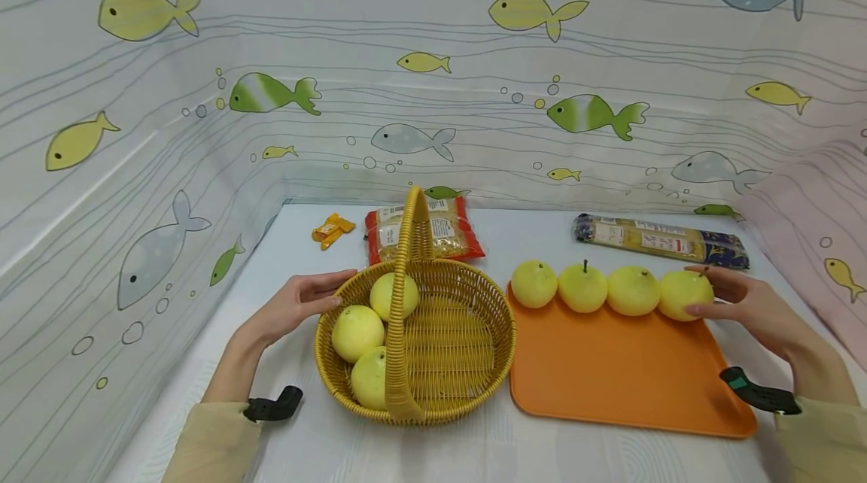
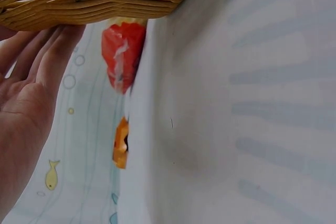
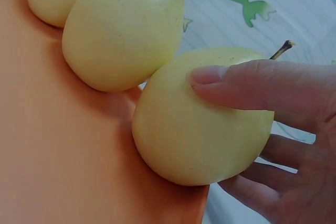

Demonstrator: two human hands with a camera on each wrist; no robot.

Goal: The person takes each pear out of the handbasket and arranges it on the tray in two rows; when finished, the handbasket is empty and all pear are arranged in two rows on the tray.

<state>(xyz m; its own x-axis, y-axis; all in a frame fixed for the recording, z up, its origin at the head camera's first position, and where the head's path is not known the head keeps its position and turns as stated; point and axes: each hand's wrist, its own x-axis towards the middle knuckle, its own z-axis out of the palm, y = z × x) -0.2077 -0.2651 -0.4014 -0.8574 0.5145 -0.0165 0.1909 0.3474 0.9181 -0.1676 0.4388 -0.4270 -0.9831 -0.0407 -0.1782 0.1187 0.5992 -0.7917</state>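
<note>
On the tray's far right corner, my right hand [image 1: 765,310] grips a round yellow pear [image 3: 194,129], its thumb across the near side and fingers behind. This pear ends a row of several; its neighbour [image 3: 123,32] touches it or nearly so. The row lies along the far edge of an orange tray [image 1: 609,378]. To the left stands a wicker basket [image 1: 467,408] with a tall arched handle. Three yellow pears [image 1: 357,333] lie in its left half. My left hand [image 1: 298,306] rests its extended fingers against the outside of the basket's left wall, as the left wrist view also shows.
Behind the basket lies a red-ended clear bag [image 1: 447,231] of pale food. Small orange packets [image 1: 332,230] are left of it. A long dark-blue-ended package [image 1: 660,240] lies beyond the pears. Fish-patterned sheeting [image 1: 447,152] walls the back and sides.
</note>
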